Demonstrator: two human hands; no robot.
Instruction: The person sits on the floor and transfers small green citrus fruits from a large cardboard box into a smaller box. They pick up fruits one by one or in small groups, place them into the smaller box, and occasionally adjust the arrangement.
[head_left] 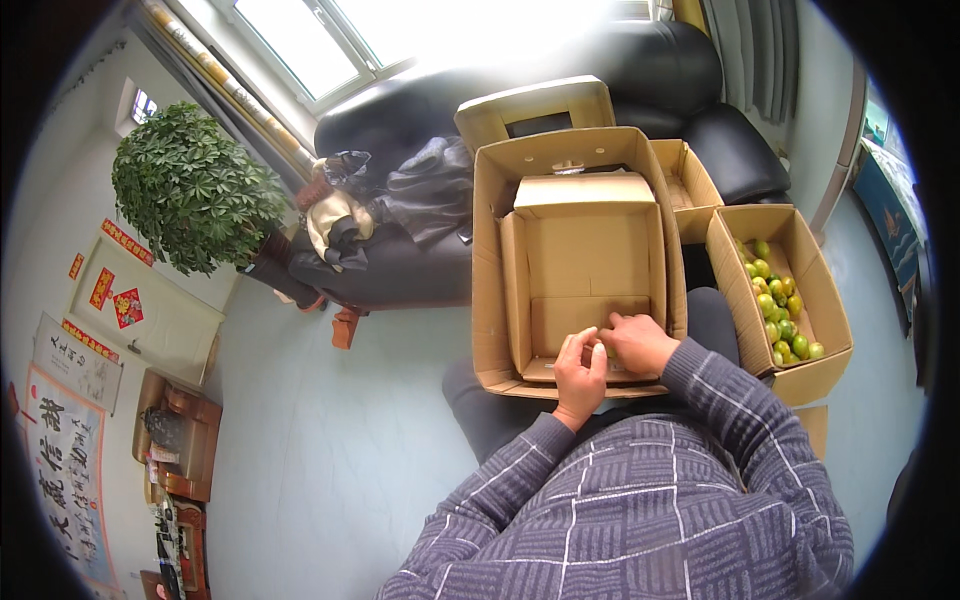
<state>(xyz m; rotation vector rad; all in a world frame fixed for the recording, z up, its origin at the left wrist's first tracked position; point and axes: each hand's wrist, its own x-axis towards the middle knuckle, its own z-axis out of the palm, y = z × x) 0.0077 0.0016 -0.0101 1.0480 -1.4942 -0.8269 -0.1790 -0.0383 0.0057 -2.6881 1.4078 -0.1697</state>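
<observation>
In front of me a smaller cardboard box (585, 240) is nested in a large cardboard box (487, 340), which sits at my lap between my knees. Over the near end of the inner box, my left hand (580, 377) has its fingers curled upward and brought together. Close against it is my right hand (640, 345), its fingers bent in toward the left fingertips. Whatever lies between the fingers, if anything, is too small to make out. The bare bottom of the inner box shows beyond the hands.
On my right stands a long cardboard box (835, 330) with several round green and yellowish fruits (782, 305). Another open carton (690, 175) is behind it. A black sofa (420, 105) with clothes (335, 220) on it spans the back. A leafy plant (190, 190) stands far left.
</observation>
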